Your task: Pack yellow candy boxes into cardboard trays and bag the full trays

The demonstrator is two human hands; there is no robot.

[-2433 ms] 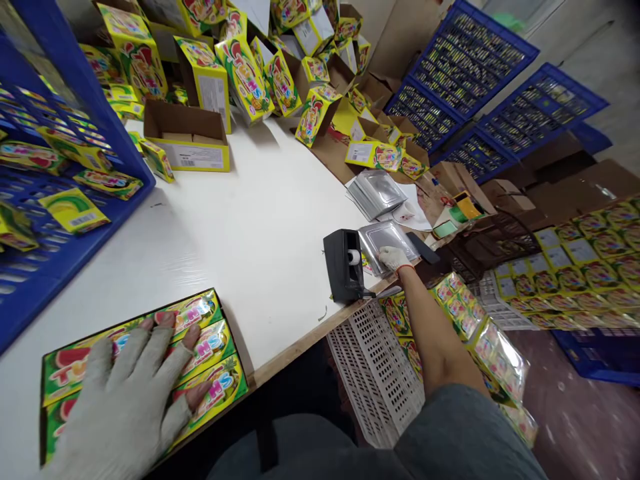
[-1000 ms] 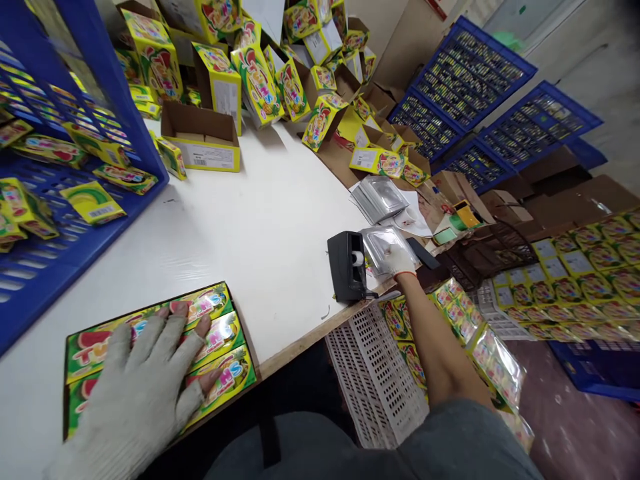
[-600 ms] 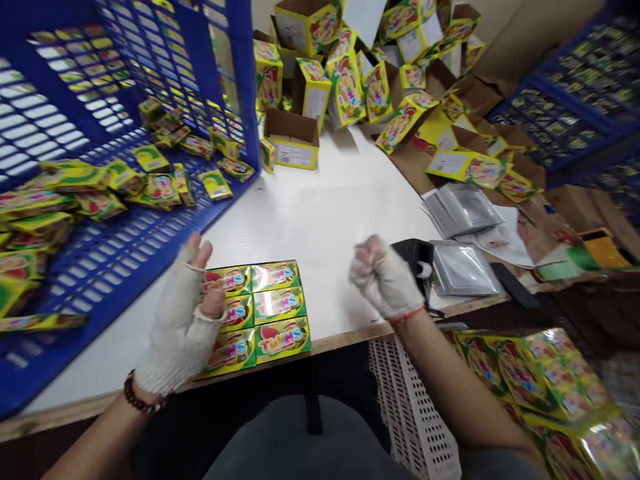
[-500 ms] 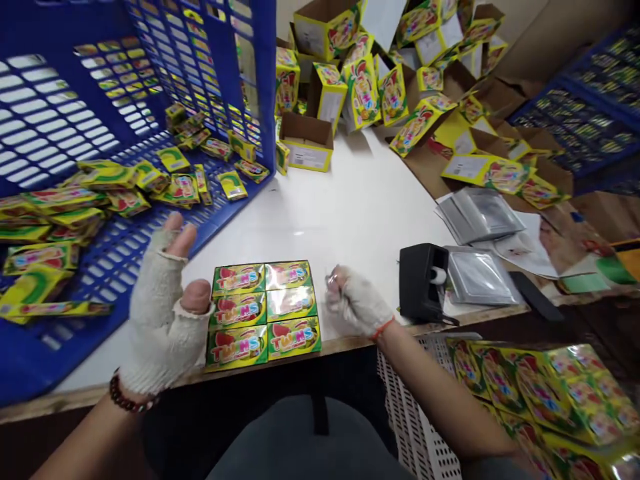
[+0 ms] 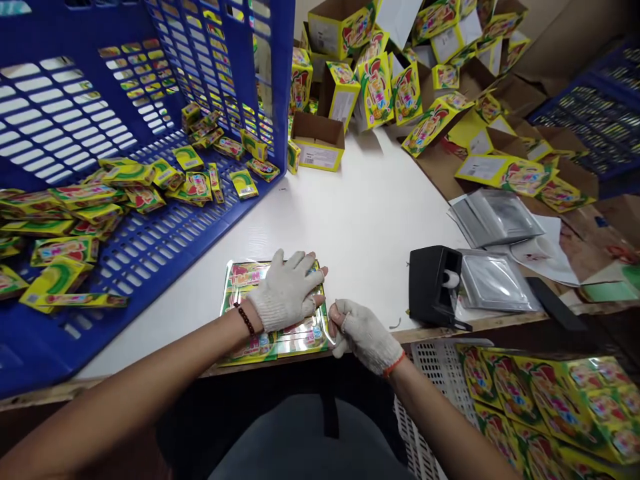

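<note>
Several small yellow-green printed boxes [image 5: 250, 348] lie side by side in a block at the table's front edge. A clear plastic cover [image 5: 231, 272] with a shiny rim lies over them. My left hand [image 5: 287, 290], in a white fingerless glove, rests flat on top with its fingers spread, hiding the middle of the block. At the block's right edge my right hand [image 5: 357, 330], gloved the same way, is closed, with its thumb and fingers pinching at the cover's rim. The fingertips partly hide the pinched edge.
On the left a blue basket [image 5: 200, 230] lies tipped, loose boxes inside. Open cartons [image 5: 320, 143] are heaped at the back. A black tape dispenser [image 5: 430, 283] stands right, beside stacked clear plastic covers [image 5: 495, 280]. Below, a white crate [image 5: 430, 383] adjoins packed boxes [image 5: 540, 400].
My left hand has moved right from beside the basket onto the block. A clear cover now lies over the boxes. My right hand has shifted slightly down to the block's right edge.
</note>
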